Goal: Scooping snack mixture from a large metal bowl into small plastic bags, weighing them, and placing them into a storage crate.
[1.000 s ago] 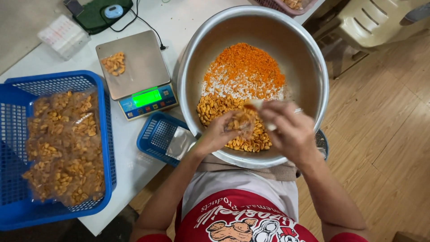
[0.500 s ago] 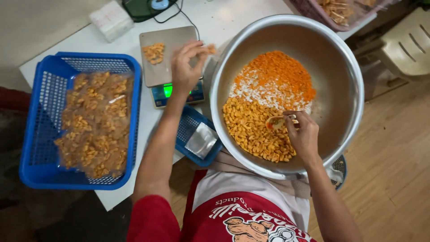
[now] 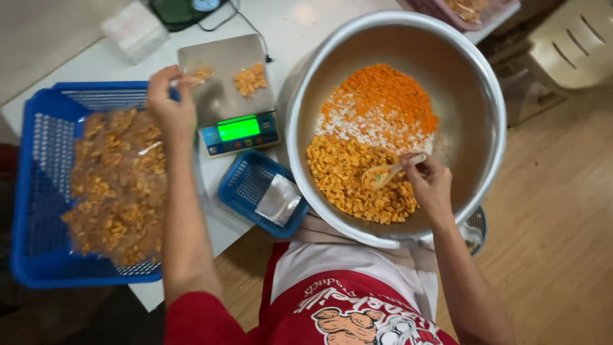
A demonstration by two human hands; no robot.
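My left hand (image 3: 171, 105) is pinched shut on a small filled bag of snacks (image 3: 191, 78) at the near edge of the big blue basket (image 3: 38, 191) — which already carries a heap of packed bags (image 3: 115, 185) — while my right hand (image 3: 429, 184) is closed around a wooden scoop (image 3: 383, 174) dug into the yellow snacks in the steel bowl (image 3: 300, 83). A loose pile (image 3: 250, 78) sits on the scale (image 3: 223, 89) on the worktop, and I judge the job well underway but far from finished — plenty remains in the bowl.
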